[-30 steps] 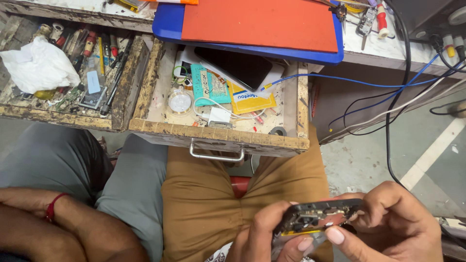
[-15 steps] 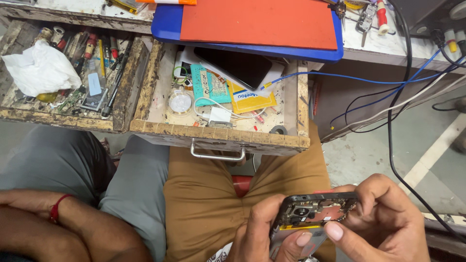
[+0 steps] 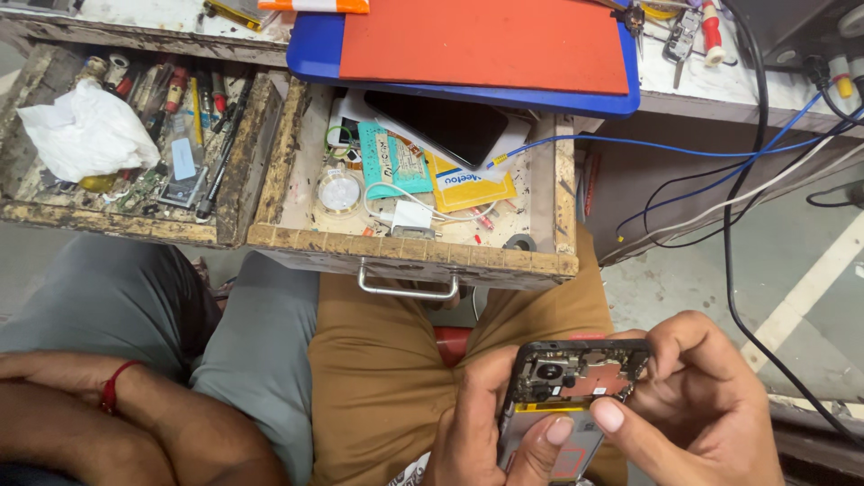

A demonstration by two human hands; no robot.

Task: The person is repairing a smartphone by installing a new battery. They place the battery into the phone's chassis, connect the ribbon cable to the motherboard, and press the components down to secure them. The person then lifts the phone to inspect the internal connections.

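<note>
Low over the lap, an opened phone (image 3: 576, 396) with its back cover off is held between two bare hands, circuit board and camera module facing up. The phone's long axis runs away from the body, the camera end farthest out and the lower end hidden between the palms. The left hand (image 3: 490, 423) is wrapped around the phone's left edge from below, thumb laid across the yellow strip under the board. The right hand (image 3: 697, 405) is closed on the upper right corner, forefinger and thumb pinched at the board's edge; whether a small tool or screw is gripped there cannot be told. Ahead, an open wooden drawer (image 3: 414, 256) of parts is seen, and beside it the folded forearms (image 3: 117, 432) of a second seated person.
</note>
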